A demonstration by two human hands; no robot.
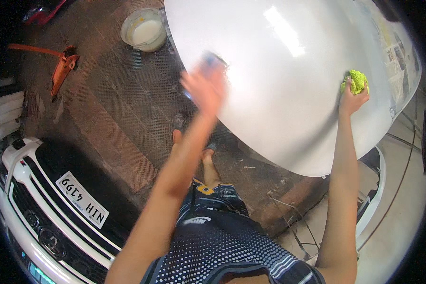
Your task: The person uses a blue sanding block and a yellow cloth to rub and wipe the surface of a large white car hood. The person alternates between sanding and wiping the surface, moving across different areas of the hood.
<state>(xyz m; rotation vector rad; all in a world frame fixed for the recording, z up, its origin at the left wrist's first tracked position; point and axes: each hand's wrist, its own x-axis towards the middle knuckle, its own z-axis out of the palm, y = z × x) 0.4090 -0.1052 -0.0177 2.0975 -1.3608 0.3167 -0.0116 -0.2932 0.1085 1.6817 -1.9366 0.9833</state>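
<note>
A large, glossy white curved panel (pixel 274 104), which looks like a car hood, spreads before me. My right hand (pixel 353 99) is closed on a bright yellow-green, nubby cloth (pixel 358 81), pressed to the panel's right side. Over the panel's left edge, my left hand (pixel 207 90) is smeared by motion. A dark blurred thing (pixel 214 59) shows at its fingers; I cannot make out its kind or whether the hand grips it.
A clear bucket (pixel 149 34) of whitish liquid stands left of the panel. An orange metal jack-like tool (pixel 63 71) lies on the brown mat floor (pixel 111 109). At lower left is a white car front with its plate (pixel 83 199). A cable (pixel 404 170) crosses the floor at right.
</note>
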